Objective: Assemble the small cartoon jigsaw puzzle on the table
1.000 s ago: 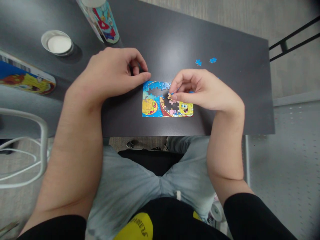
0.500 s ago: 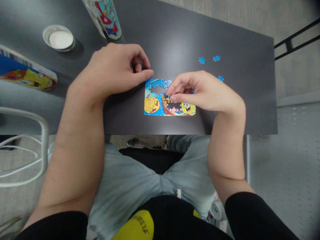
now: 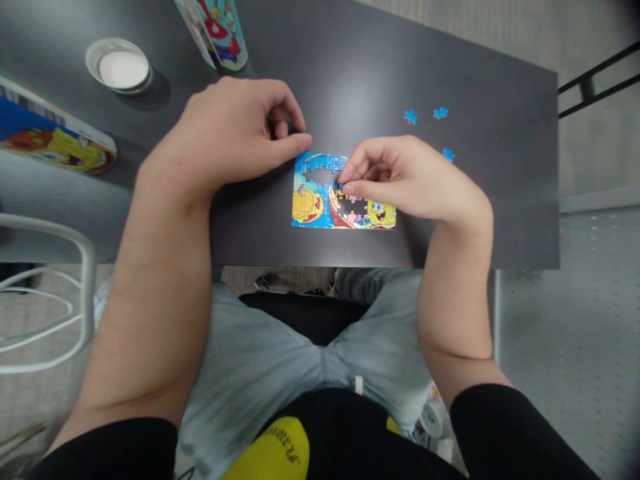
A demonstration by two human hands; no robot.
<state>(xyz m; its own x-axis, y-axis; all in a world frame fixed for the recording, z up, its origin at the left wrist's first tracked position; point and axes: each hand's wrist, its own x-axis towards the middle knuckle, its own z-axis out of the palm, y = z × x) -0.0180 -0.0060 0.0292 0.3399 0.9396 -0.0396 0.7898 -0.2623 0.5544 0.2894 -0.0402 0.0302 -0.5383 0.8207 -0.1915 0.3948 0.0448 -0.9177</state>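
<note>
A partly assembled cartoon jigsaw puzzle [image 3: 307,207] lies on the dark table, with gaps in its upper middle and lower right. My right hand [image 3: 400,175] is over its upper right part, thumb and fingertips pinched on a small blue puzzle piece [image 3: 341,187] at the edge of the upper gap. Fingers cover most of that piece and part of the puzzle. At the puzzle's top left corner rests my left hand [image 3: 245,130], thumb stretched out and fingers loosely bent, apart from the thumb, holding nothing. Loose blue puzzle pieces lie beyond my right hand, one [image 3: 411,117] among them.
On the left of the table [image 3: 320,248] are a round tin with a white inside [image 3: 123,67] and a cartoon-printed box [image 3: 60,137]. Another printed container [image 3: 220,33] stands at the back. A white tubular frame [image 3: 87,287] is at the left, beside the table.
The view has shifted slightly, so table and puzzle appear a little further right and up. My right hand stays pinched at the upper gap; my left hand keeps its place by the corner.
</note>
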